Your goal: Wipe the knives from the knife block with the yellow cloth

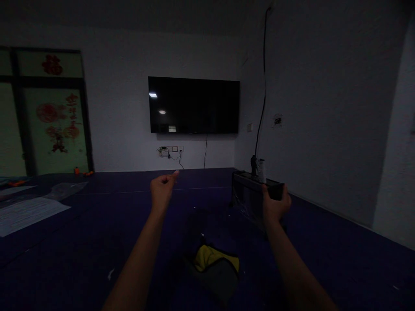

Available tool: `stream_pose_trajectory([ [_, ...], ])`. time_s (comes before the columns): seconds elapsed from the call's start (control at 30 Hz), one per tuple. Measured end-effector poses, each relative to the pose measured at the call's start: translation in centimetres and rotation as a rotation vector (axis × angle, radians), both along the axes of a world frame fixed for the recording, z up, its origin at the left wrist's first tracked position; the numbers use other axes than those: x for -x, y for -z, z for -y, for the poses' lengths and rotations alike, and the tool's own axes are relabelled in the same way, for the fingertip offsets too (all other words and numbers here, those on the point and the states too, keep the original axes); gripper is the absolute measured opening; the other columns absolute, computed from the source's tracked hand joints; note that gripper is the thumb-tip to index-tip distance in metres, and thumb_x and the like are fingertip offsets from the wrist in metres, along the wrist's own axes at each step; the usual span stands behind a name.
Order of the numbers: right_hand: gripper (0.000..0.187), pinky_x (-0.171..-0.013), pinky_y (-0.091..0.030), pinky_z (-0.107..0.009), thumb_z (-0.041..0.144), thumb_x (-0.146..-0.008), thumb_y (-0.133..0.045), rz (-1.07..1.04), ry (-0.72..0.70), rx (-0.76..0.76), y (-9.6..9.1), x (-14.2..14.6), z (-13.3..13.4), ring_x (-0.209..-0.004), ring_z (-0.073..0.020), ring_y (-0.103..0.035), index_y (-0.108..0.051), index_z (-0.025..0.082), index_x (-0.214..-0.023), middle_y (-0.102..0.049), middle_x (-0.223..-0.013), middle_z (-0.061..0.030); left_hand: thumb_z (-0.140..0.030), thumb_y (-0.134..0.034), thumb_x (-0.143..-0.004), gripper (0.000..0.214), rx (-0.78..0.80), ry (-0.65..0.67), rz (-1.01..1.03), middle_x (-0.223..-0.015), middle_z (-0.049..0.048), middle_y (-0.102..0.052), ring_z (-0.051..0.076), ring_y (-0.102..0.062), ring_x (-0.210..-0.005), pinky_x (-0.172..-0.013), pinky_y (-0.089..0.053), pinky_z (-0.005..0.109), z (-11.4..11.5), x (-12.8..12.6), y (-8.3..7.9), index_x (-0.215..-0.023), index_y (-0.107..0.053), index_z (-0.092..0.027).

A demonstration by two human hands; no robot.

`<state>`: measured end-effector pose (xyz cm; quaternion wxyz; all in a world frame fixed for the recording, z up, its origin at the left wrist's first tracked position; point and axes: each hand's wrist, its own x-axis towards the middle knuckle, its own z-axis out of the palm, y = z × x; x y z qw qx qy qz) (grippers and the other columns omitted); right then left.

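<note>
My left hand (162, 185) is raised over the blue floor, its fingers closed in a pinch; whatever they hold, if anything, is too small to make out. To the right, my right hand (275, 206) has thumb and finger apart, in front of the near end of a long black box-like unit (251, 194) on feet. Whether it touches the unit I cannot tell. A pale wrapped cylinder (261, 171) and a dark upright piece (253, 165) stand on top of that unit. Between my forearms, a crumpled yellow and grey cloth (218, 265) with dark edging lies on the floor.
A television (194, 106) hangs on the far wall above sockets (175, 149) and cables. A black cable (263, 99) runs down the right wall behind the unit. White sheets (32, 212), clear plastic (66, 189) and orange items (77, 171) lie left, near a glazed door (53, 125).
</note>
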<state>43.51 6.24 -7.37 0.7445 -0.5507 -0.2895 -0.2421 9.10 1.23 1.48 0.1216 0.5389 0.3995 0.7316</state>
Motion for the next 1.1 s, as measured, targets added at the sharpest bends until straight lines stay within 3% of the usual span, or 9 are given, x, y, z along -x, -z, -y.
stream_pose_trajectory([
  [0.2, 0.091, -0.092, -0.033, -0.047, 0.069, -0.063, -0.054, -0.031, -0.014, 0.031, -0.2, -0.2, -0.1, -0.108, -0.0350, -0.046, -0.045, 0.004, -0.126, -0.054, -0.112, -0.0220, -0.052, -0.053, -0.070, 0.041, 0.044, 0.059, 0.062, -0.062, 0.0064, -0.065, 0.015, -0.058, -0.058, -0.057, -0.041, 0.025, -0.4, 0.2, 0.0, -0.055, -0.062, -0.015],
  [0.33, 0.093, -0.092, -0.033, -0.047, 0.071, -0.062, -0.054, -0.029, -0.025, 0.037, -0.2, -0.1, 0.0, -0.109, -0.0352, -0.045, -0.045, 0.005, -0.126, -0.053, -0.114, -0.0228, -0.046, -0.056, -0.068, 0.034, 0.053, 0.077, 0.076, -0.066, 0.0053, -0.065, 0.014, -0.056, -0.056, -0.054, -0.040, 0.024, -0.2, 0.3, -0.2, -0.066, -0.065, -0.014],
  [0.53, 0.090, -0.092, -0.015, -0.066, 0.072, -0.061, -0.054, -0.087, 0.064, 0.102, -1.3, 1.6, 1.7, -0.124, -0.0411, -0.026, -0.040, 0.017, -0.130, -0.032, -0.136, -0.0223, -0.042, -0.068, -0.058, 0.028, 0.037, 0.012, 0.022, -0.053, -0.0002, -0.058, 0.011, -0.051, -0.052, -0.053, -0.036, 0.022, 0.5, 0.4, -0.8, -0.055, -0.060, -0.015],
  [0.63, 0.071, -0.098, -0.015, -0.057, 0.064, -0.079, -0.035, 0.014, 0.073, -0.020, -3.3, 3.1, 3.1, -0.127, -0.0336, -0.025, -0.042, 0.014, -0.129, -0.032, -0.138, -0.0196, -0.046, -0.064, -0.062, 0.033, 0.017, 0.009, -0.042, -0.052, 0.0009, -0.058, 0.012, -0.052, -0.052, -0.054, -0.037, 0.023, 1.1, 0.3, -1.1, -0.049, -0.058, -0.016],
  [0.7, 0.062, -0.099, -0.022, -0.047, 0.051, -0.090, -0.014, 0.077, 0.061, -0.155, -4.9, 4.2, 4.0, -0.124, -0.0270, -0.032, -0.049, 0.011, -0.122, -0.040, -0.132, -0.0183, -0.049, -0.059, -0.066, 0.038, 0.018, 0.047, -0.064, -0.054, 0.0030, -0.061, 0.013, -0.054, -0.054, -0.057, -0.040, 0.024, 1.5, 0.0, -1.3, -0.047, -0.058, -0.016],
  [0.77, 0.058, -0.092, -0.032, -0.041, 0.048, -0.090, -0.016, 0.130, -0.064, -0.165, -6.6, 5.3, 4.6, -0.111, -0.0252, -0.047, -0.056, 0.011, -0.112, -0.056, -0.114, -0.0165, -0.052, -0.055, -0.068, 0.041, 0.049, 0.114, -0.080, -0.054, 0.0046, -0.062, 0.014, -0.056, -0.054, -0.057, -0.042, 0.025, 1.9, -0.4, -1.5, -0.049, -0.059, -0.016],
  [0.9, 0.058, -0.074, -0.043, -0.032, 0.048, -0.090, -0.018, 0.222, -0.473, 0.094, -8.5, 7.9, 5.1, -0.077, -0.0207, -0.062, -0.060, 0.011, -0.101, -0.066, -0.086, -0.0115, -0.053, -0.052, -0.070, 0.041, 0.150, 0.307, -0.176, -0.054, 0.0058, -0.062, 0.014, -0.056, -0.051, -0.054, -0.043, 0.025, 2.6, -1.4, -1.7, -0.055, -0.062, -0.015],
  [0.97, 0.056, -0.072, -0.043, -0.030, 0.047, -0.090, -0.019, 0.398, -0.630, 0.390, -8.7, 9.4, 5.1, -0.079, -0.0205, -0.062, -0.059, 0.011, -0.105, -0.066, -0.091, -0.0122, -0.049, -0.053, -0.070, 0.037, 0.177, 0.358, -0.238, -0.055, 0.0057, -0.063, 0.014, -0.055, -0.049, -0.052, -0.043, 0.025, 2.7, -1.8, -1.6, -0.058, -0.062, -0.015],
  [1.1, 0.032, -0.072, -0.044, -0.027, 0.040, -0.082, -0.049, 0.650, -0.844, 0.685, -7.5, 12.5, 5.0, -0.084, -0.0194, -0.062, -0.065, 0.018, -0.099, -0.068, -0.092, -0.0067, -0.042, -0.057, -0.069, 0.027, 0.160, 0.318, -0.329, -0.055, 0.0042, -0.063, 0.014, -0.055, -0.050, -0.050, -0.041, 0.024, 2.5, -1.9, -1.3, -0.061, -0.061, -0.016],
])
